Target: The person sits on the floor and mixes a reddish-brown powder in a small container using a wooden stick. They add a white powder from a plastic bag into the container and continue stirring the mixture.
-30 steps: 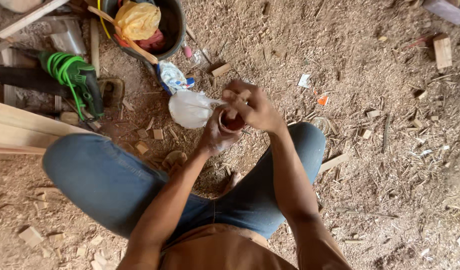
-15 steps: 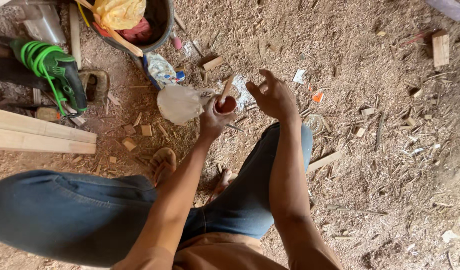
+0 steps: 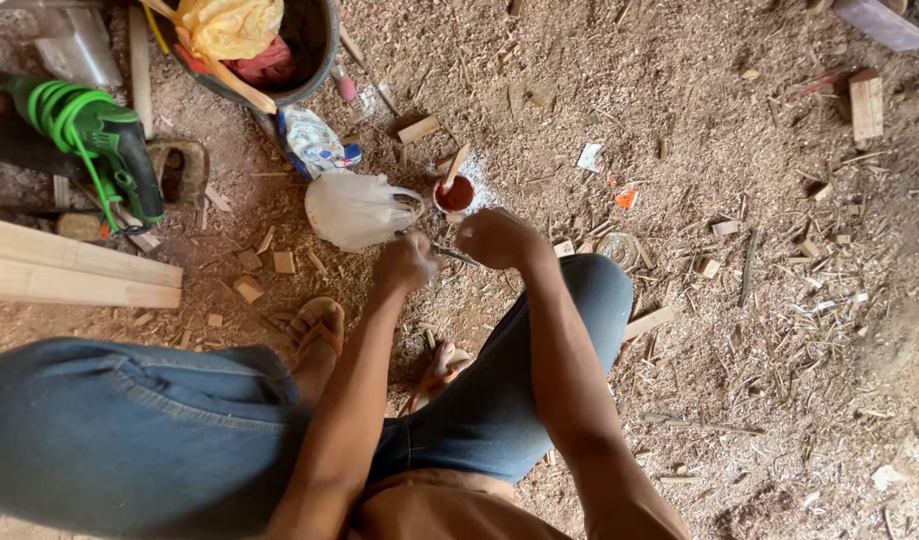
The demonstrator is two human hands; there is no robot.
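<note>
Head view, looking down over my own knees. My left hand (image 3: 404, 262) and my right hand (image 3: 495, 238) are both curled shut, knuckles up, and between them runs a thin dark tool (image 3: 458, 257) — each fist closes on one end of it, though what kind of tool it is I cannot tell at this size. Its long axis lies roughly from nine o'clock to three o'clock, tipped slightly so that the right end sits higher in the frame.

From that grip, the small cup of red-brown liquid (image 3: 456, 194) stands on the ground at twelve o'clock, near but apart from both fists. A short wooden stick (image 3: 456, 166) leans out of it toward one o'clock. I judge the right hand to be the nearer of the two — the cup lies just off its eleven o'clock, while from the left hand it lies further off at one o'clock.

Outward again: a white plastic bag (image 3: 355, 210) rests just beside the cup at its nine o'clock, and at eleven o'clock from the left hand. Beyond, at ten o'clock, lie a green power tool (image 3: 90, 140) and pale planks (image 3: 75, 270); a dark bucket (image 3: 315, 60) with a yellow bag (image 3: 230, 25) sits at eleven. Sawdust and offcuts cover the floor (image 3: 760, 330).
</note>
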